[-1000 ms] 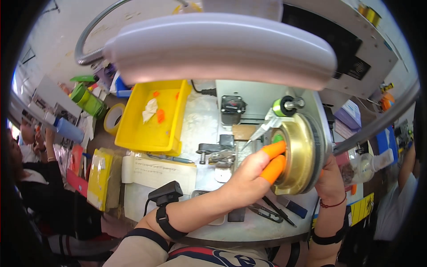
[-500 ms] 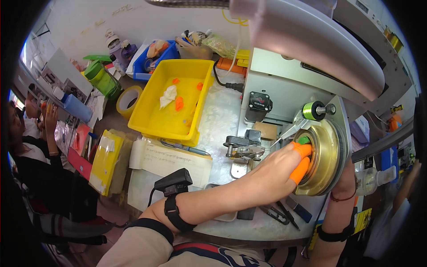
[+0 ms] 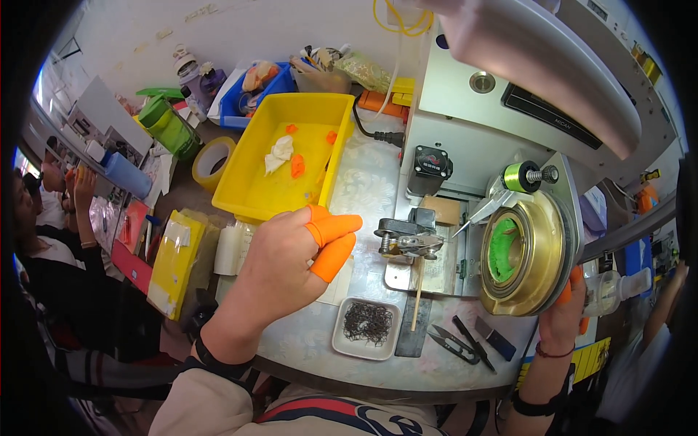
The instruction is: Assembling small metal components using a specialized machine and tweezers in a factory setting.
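Observation:
My left hand (image 3: 280, 265) hangs over the front left of the bench, in orange finger covers. Thumb and forefinger come together in a pinch, the other fingers curl in; whatever lies between the tips does not show. At the right, a gold-coloured metal wheel (image 3: 534, 280) with a green-lined hollow centre (image 3: 502, 251) is mounted on the machine. My right hand (image 3: 561, 316), also with orange covers, is at the wheel's lower right edge, its fingers mostly hidden. Between the hands stands a small metal clamp fixture (image 3: 411, 240), with a thin wooden stick (image 3: 416, 298) below it.
A white dish (image 3: 367, 329) holds dark wire-like bits. Beside it lie a grey slab (image 3: 412, 330), snips (image 3: 454, 343), a black slender tool (image 3: 474, 345) and a blade (image 3: 496, 339). A yellow tray (image 3: 240, 200) stands behind my left hand. A lamp head (image 3: 552, 80) overhangs the machine.
My left hand has left the wheel's centre and moved left across the bench, uncovering the white dish and wooden stick. My right hand stays by the wheel, now showing more.

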A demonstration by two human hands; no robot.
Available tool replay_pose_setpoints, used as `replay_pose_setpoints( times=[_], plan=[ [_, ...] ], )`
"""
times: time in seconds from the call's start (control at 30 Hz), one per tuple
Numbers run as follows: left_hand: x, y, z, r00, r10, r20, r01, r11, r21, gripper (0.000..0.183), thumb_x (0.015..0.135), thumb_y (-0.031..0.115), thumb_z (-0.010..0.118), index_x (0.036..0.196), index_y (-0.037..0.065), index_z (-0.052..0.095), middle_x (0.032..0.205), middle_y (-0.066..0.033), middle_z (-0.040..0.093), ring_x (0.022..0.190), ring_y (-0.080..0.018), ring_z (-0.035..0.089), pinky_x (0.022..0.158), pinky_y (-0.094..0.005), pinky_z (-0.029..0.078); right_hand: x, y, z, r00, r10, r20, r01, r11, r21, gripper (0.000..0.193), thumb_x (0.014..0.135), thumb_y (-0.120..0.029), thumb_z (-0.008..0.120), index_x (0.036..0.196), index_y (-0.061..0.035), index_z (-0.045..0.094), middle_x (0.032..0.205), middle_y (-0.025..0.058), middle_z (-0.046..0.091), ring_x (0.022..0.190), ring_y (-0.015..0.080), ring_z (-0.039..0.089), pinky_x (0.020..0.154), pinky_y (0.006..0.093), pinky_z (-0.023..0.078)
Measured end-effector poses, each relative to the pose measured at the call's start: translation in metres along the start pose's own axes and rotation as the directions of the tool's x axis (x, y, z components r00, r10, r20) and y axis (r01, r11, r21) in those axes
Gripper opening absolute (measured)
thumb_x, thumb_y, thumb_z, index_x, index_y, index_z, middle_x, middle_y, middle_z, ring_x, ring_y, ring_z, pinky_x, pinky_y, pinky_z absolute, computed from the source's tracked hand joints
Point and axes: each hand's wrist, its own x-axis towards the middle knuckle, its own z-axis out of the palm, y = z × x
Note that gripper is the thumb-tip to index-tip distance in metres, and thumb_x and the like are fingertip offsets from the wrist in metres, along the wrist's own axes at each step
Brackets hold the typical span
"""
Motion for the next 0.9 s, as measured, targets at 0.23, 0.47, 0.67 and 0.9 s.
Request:
replay_pose_setpoints(
  times=[0.23, 0.47, 0.67, 0.9],
  plan=[
    [-0.001, -0.019, 0.015, 0.996, -0.039, -0.075, 0.042, 0.999, 0.027, 0.021, 0.071, 0.004, 0.060, 0.092, 0.005, 0.062, 0.071, -0.0112, 0.057, 0.062, -0.0265, 0.055, 0.055, -0.0321, 0.043, 0.002, -0.002, 0.014, 1.000, -0.003, 0.003, 0.003, 0.998, 0.066, 0.024, 0.082, -0.011, 0.058, 0.103, -0.0003, 0.055, 0.096, 0.0044, 0.059, 0.083, 0.0097, 0.057, 0.075, 0.0229, 0.047],
    [-0.004, -0.017, 0.017, 0.992, -0.005, -0.123, 0.012, 0.998, 0.058, 0.024, 0.070, 0.002, 0.059, 0.093, 0.007, 0.062, 0.069, -0.0102, 0.056, 0.059, -0.0263, 0.052, 0.054, -0.0328, 0.041, -0.002, 0.003, 0.008, 0.998, -0.004, -0.064, 0.010, 0.995, 0.096, 0.026, 0.081, -0.011, 0.059, 0.105, -0.0003, 0.054, 0.098, 0.0046, 0.059, 0.087, 0.0101, 0.057, 0.077, 0.0228, 0.047],
    [-0.004, -0.020, 0.021, 0.989, 0.025, -0.147, -0.014, 0.997, 0.075, 0.025, 0.069, 0.002, 0.059, 0.094, 0.007, 0.062, 0.068, -0.0094, 0.055, 0.058, -0.0260, 0.051, 0.054, -0.0335, 0.040, -0.001, 0.006, 0.008, 0.997, 0.006, -0.070, 0.002, 0.992, 0.123, 0.033, 0.083, -0.012, 0.057, 0.113, -0.0010, 0.047, 0.105, 0.0051, 0.055, 0.092, 0.0113, 0.055, 0.080, 0.0244, 0.046],
    [-0.022, -0.027, 0.046, 0.994, 0.093, 0.053, -0.101, 0.979, 0.179, 0.018, 0.069, 0.002, 0.059, 0.087, 0.003, 0.061, 0.068, -0.0114, 0.053, 0.060, -0.0289, 0.051, 0.054, -0.0351, 0.040, -0.034, 0.003, 0.053, 0.899, -0.026, -0.437, 0.116, 0.977, 0.182, 0.030, 0.087, -0.008, 0.048, 0.115, 0.0014, 0.044, 0.093, 0.0034, 0.055, 0.074, 0.0086, 0.051, 0.068, 0.0200, 0.042]
  ],
)
